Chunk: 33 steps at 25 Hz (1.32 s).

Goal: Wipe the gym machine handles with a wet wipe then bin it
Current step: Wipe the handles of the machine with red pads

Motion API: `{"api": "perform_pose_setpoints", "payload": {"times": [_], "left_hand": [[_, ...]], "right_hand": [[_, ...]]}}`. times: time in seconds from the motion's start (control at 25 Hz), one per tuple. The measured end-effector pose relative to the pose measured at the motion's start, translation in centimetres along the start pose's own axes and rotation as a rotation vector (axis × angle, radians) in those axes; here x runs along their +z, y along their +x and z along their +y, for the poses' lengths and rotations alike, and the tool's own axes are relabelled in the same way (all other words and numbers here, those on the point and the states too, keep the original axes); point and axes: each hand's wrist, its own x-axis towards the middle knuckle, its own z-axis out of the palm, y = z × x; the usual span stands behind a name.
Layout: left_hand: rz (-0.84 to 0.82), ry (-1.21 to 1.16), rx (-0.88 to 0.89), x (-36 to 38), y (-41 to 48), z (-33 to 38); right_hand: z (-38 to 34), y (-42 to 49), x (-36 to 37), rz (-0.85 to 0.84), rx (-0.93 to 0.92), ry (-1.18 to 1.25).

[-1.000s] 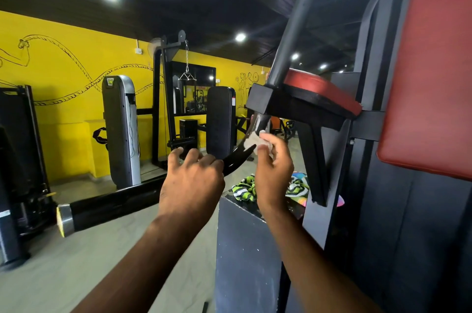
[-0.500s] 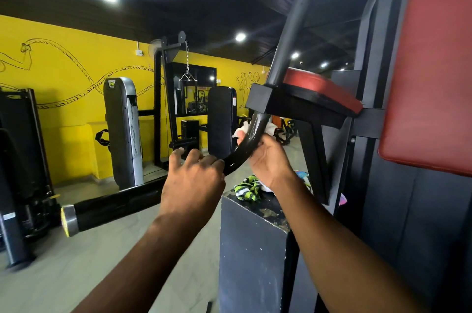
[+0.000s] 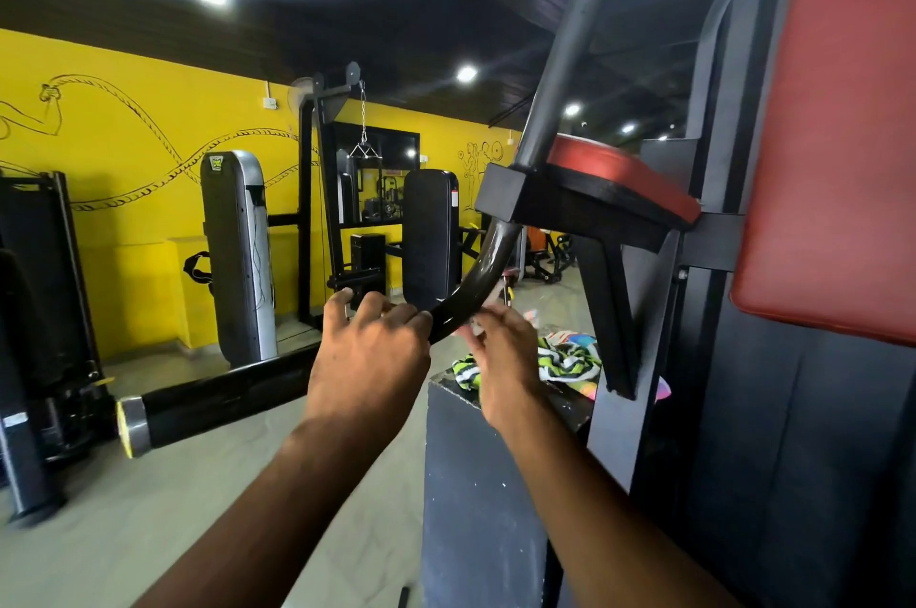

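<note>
A black curved handle bar [image 3: 483, 268] comes down from the machine's arm block and runs left to a silver-capped end [image 3: 131, 426]. My left hand [image 3: 369, 359] grips the bar just left of the bend. My right hand [image 3: 500, 362] holds a white wet wipe [image 3: 483, 317] against the bar's underside at the bend; the wipe is mostly hidden by my fingers. A second straight handle [image 3: 560, 77] rises above the block to a silver cap.
A red arm pad [image 3: 619, 176] and red back pad [image 3: 837, 151] belong to the machine on the right. A striped green cloth [image 3: 560, 359] lies on a dark box [image 3: 476, 483] below my hands. Other machines stand along the yellow wall.
My right hand has slid with the wipe down the curved bar, from near the arm block to the bend beside my left hand. My left hand has kept its grip.
</note>
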Motion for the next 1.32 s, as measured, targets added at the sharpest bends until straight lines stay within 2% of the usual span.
{"api": "perform_pose_setpoints", "payload": {"times": [0.08, 0.12, 0.2, 0.24, 0.28, 0.32, 0.4, 0.44, 0.48, 0.56, 0.72, 0.8, 0.92, 1.0, 1.12, 1.32], "left_hand": [[-0.007, -0.003, 0.004, -0.1, -0.2, 0.0], [0.001, -0.008, -0.001, -0.1, -0.2, 0.0], [-0.002, -0.009, -0.006, -0.1, -0.3, -0.1], [-0.003, -0.009, -0.005, -0.1, -0.4, -0.1], [0.001, -0.012, -0.001, -0.2, -0.5, -0.1], [0.002, -0.013, 0.004, -0.3, -0.5, -0.2], [-0.001, -0.024, 0.009, -0.5, -0.6, -0.1], [0.006, -0.03, 0.005, -0.5, -0.6, -0.1], [0.01, -0.033, -0.002, -0.5, -0.7, -0.1], [-0.01, -0.041, -0.007, -0.6, -0.8, -0.2], [-0.068, -0.06, -0.007, -0.8, -0.5, -0.1], [-0.078, -0.067, -0.017, -0.7, -0.4, -0.2], [-0.078, -0.091, -0.027, -1.0, -0.2, 0.0], [-0.094, -0.163, -0.068, -1.4, 0.5, 0.1], [-0.053, -0.257, -0.089, -1.9, 2.2, 0.3], [0.082, -0.506, -0.098, -2.5, 6.8, 0.9]], "right_hand": [[0.9, -1.4, 0.6, -0.062, 0.116, 0.006], [1.4, -1.7, 0.9, -0.03, 0.104, 0.026], [1.8, -1.9, 1.2, 0.177, -0.075, 0.059], [1.6, -2.3, 1.1, 0.269, -0.236, 0.015], [1.4, -2.6, 1.1, 0.306, -0.458, -0.124], [1.2, -2.6, 0.8, 0.27, -0.726, -0.339], [0.2, -1.9, -0.1, -0.033, -1.196, -0.86], [-0.8, -1.0, -0.4, -0.168, -1.328, -1.141], [-2.1, -0.2, -0.6, -0.219, -1.394, -1.384], [-5.0, 1.1, -0.5, -0.184, -1.419, -1.713], [-6.8, 1.2, -0.4, -0.363, -1.43, -2.077], [-7.4, 1.1, -0.5, -0.316, -1.428, -2.074], [-7.8, 0.7, -0.8, -0.365, -1.52, -2.139], [-8.3, 0.6, -0.8, -0.358, -1.515, -2.106], [-9.8, 0.1, -1.5, -0.154, -1.492, -1.954], [-14.6, -1.3, -1.2, 0.091, -1.444, -1.647]]}}
